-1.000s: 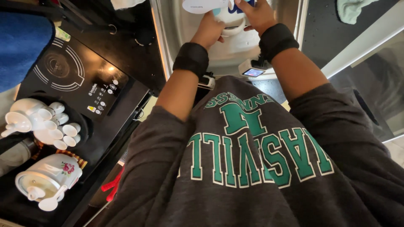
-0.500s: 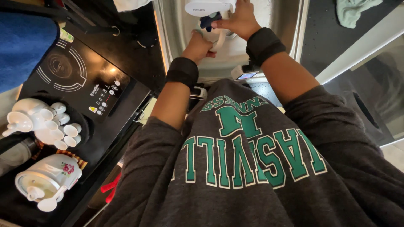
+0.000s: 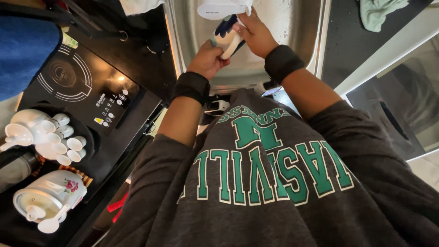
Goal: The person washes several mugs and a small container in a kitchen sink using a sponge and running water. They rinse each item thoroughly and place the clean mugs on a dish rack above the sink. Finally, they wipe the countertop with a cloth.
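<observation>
Your left hand (image 3: 208,59) is curled into a loose fist under a white mug with dark blue markings (image 3: 227,36), its fingers closed against the mug's lower side, while your right hand (image 3: 256,34) grips the same mug from the other side, fingers wrapped over its wall. The mug sits between the two hands, tilted, over the basin of a stainless steel sink (image 3: 299,27). Just above your fingers a white faucet attachment (image 3: 222,8) hangs over the basin, close to the mug's upper edge; you cannot tell whether they touch. Black wristbands sit on both wrists, and your dark grey sweatshirt (image 3: 274,183) with green lettering fills the lower half of the view. Well off to the left of your left fingers, a black induction cooktop (image 3: 87,89) lies on a dark counter (image 3: 137,50). Further left and nearer to you stand a cluster of small white cups (image 3: 55,137) and a white floral teapot (image 3: 48,194). Beyond your right fingers, past the sink's rim, a green cloth (image 3: 377,11) lies on the dark countertop, and a pale ledge with a glass panel runs along the right.
</observation>
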